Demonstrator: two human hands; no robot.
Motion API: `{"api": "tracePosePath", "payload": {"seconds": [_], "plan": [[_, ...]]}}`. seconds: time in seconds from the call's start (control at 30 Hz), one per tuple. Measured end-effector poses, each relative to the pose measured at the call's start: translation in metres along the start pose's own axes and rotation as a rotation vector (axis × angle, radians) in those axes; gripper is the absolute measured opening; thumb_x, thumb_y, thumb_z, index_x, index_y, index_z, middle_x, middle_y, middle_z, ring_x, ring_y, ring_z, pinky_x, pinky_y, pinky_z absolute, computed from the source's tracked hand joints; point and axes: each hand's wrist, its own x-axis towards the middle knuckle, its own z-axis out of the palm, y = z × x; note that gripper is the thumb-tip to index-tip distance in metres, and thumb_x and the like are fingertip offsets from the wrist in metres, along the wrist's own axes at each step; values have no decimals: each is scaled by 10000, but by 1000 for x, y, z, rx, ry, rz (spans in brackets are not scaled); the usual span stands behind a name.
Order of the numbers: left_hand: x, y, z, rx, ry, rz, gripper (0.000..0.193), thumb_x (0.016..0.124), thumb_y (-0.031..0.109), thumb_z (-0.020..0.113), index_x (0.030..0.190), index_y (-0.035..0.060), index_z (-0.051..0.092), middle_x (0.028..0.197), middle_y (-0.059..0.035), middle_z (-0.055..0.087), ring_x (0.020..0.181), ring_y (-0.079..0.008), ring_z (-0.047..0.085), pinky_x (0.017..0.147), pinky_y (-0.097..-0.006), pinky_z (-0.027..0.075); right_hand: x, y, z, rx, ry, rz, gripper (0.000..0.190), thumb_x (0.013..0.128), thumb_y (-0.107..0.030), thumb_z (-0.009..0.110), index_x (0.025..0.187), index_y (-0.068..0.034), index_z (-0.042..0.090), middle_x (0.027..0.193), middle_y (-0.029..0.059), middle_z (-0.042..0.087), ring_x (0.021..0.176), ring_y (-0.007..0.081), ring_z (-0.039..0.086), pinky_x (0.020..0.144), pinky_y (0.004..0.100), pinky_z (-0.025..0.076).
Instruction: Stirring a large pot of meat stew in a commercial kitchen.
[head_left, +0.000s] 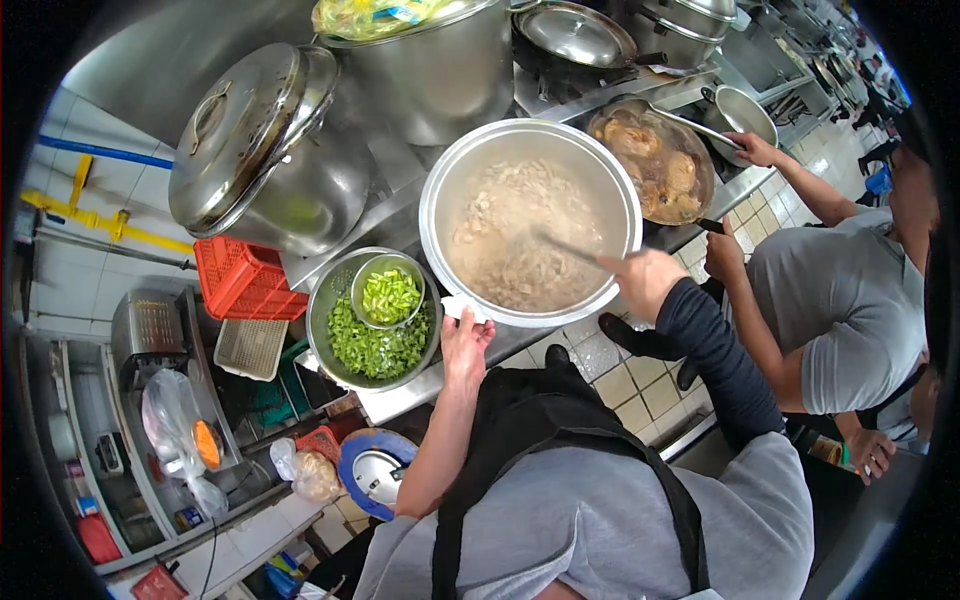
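A large metal pot (636, 225) stands before me, with pale chopped food in cloudy liquid (517, 217) inside. My right hand (643, 281) grips the handle of a utensil (566, 247) whose blurred far end dips into the liquid. At the pot's near left rim, my left hand (466, 349) pinches a folded white cloth (459, 306) against the edge. Left of that hand sits a steel colander (319, 337) with chopped leafy greens (367, 349). On the greens rests a small metal bowl (358, 281) of sliced green vegetable (391, 295).
A co-worker (832, 300) at my right holds a ladle (694, 126) over a pan of browned meat (652, 161). Tall steel pots (465, 82) stand behind, one under a tilted lid (232, 127). A red plastic crate (240, 277) is at left.
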Motion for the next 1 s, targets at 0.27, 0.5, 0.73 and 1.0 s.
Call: {"api": "tracePosePath", "payload": {"seconds": [0.27, 0.5, 0.73, 1.0], "plan": [[5, -4, 3, 1, -11, -25, 188, 1055, 217, 520, 1207, 108, 504, 957, -48, 613, 812, -156, 618, 691, -299, 534, 115, 36, 57, -59, 356, 195, 443, 862, -79, 509, 1292, -95, 610, 830, 216, 700, 819, 380, 697, 732, 468, 566], [1, -1, -1, -33, -27, -7, 173, 1053, 214, 526, 1192, 112, 507, 961, -50, 628, 807, -156, 619, 706, -311, 533, 66, 19, 54, -48, 1, 236, 386, 854, -92, 514, 1223, -19, 599, 813, 224, 703, 806, 372, 706, 729, 456, 574], [3, 0, -6, -20, -41, -37, 193, 1052, 214, 529, 1214, 113, 505, 943, -44, 636, 807, -157, 625, 698, -315, 536, 42, 2, -23, -28, 210, 122, 378, 833, -108, 580, 1205, -105, 648, 790, 224, 679, 765, 393, 681, 715, 483, 545], [9, 5, -8, 8, -104, -76, 244, 1048, 235, 538, 1236, 92, 479, 978, -60, 629, 804, -165, 630, 693, -315, 543, 121, 47, 36, -309, 65, 324, 366, 927, -112, 478, 1273, -67, 587, 862, 185, 714, 835, 356, 709, 710, 439, 574]]}}
